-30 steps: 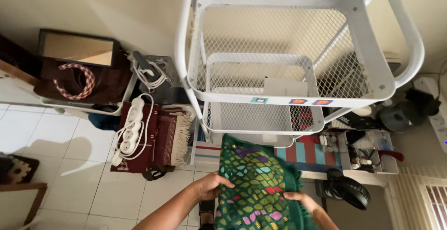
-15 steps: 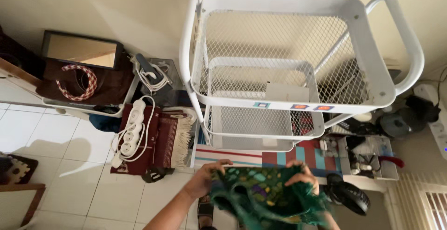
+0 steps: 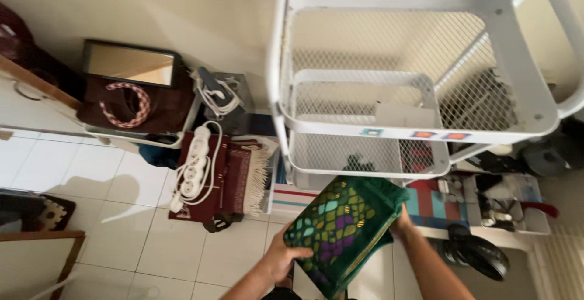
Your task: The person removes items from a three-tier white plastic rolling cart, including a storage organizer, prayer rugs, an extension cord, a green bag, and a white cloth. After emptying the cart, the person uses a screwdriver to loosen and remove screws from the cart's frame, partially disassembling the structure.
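Note:
A folded green cloth (image 3: 344, 227) with a pattern of coloured patches is held between both of my hands, just in front of the white mesh cart (image 3: 517, 63). My left hand (image 3: 285, 257) grips its near left corner. My right hand (image 3: 403, 222) holds its far right edge, mostly hidden behind the cloth. The cloth's far end tilts up toward the cart's lower shelf (image 3: 340, 154).
A dark red fringed rug (image 3: 237, 175) with a white power strip (image 3: 191, 166) on it lies on the tiled floor to the left. Behind it stand a tray with a framed mirror (image 3: 128, 63) and a brown bag (image 3: 131, 102). Right of the cart are small bins of clutter (image 3: 505, 203) and a black round object (image 3: 477, 254).
The cloth went from spread out, to bunched between my hands, to a neat folded packet. The view shifted left and my hands lifted the packet toward the cart's lower shelf.

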